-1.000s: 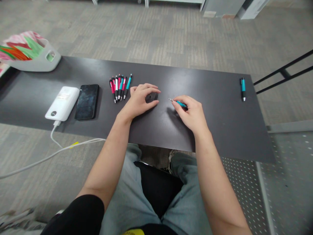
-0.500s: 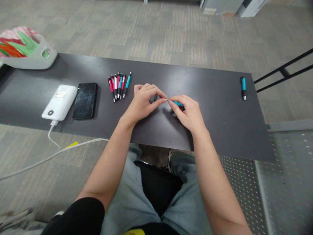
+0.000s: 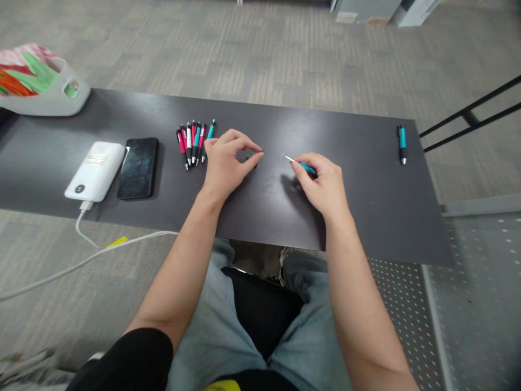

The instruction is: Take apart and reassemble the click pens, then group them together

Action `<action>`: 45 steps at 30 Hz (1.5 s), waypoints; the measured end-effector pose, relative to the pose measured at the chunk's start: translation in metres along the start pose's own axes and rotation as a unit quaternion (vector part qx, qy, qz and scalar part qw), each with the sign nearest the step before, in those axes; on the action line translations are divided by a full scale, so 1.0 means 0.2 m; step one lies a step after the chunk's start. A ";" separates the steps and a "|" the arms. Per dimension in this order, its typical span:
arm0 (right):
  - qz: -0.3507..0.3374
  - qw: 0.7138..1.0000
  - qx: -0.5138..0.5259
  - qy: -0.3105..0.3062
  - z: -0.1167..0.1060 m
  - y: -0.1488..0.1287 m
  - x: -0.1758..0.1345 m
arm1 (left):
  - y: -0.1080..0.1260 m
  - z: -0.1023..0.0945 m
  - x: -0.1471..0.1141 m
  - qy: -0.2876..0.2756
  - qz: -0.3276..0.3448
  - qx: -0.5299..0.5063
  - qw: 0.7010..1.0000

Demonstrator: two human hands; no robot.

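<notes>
The left hand (image 3: 228, 163) has drawn left off the turquoise pen (image 3: 307, 168) clamped in the right hand (image 3: 322, 183) over the table (image 3: 374, 184), the refill (image 3: 288, 158) apparently bared, though whether the left fingertips (image 3: 258, 156) pinch anything I cannot tell.

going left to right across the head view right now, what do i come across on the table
White basket, white rectangular power bank, black rectangular phone, bunch of pink, white and teal pens, left hand, right hand gripping a teal pen, teal-and-black pen.
</notes>
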State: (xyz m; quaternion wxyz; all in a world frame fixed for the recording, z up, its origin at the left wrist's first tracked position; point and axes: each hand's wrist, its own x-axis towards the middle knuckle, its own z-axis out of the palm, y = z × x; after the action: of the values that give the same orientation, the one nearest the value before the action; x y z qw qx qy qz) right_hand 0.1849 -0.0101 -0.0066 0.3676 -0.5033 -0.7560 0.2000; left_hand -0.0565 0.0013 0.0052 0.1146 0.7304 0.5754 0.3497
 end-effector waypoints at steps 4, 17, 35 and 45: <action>0.005 1.000 0.003 -0.017 0.02 -0.02 0.00 | 0.01 0.04 0.00 -0.014 0.003 0.016 1.000; 0.001 1.000 0.010 -0.020 0.04 -0.03 0.00 | 0.02 0.07 0.02 -0.058 0.064 0.040 0.995; -0.010 1.000 0.011 -0.022 0.03 -0.01 0.00 | -0.03 0.08 0.02 -0.052 0.033 0.025 0.998; 0.004 1.000 0.013 -0.019 0.03 -0.02 0.00 | -0.03 0.04 0.02 -0.059 0.020 0.029 0.998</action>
State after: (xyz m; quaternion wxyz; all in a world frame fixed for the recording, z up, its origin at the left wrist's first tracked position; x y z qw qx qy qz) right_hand 0.1781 -0.0110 -0.0089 0.3586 -0.4973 -0.7586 0.2206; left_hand -0.0557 0.0086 -0.0036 0.1204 0.7642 0.5625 0.2916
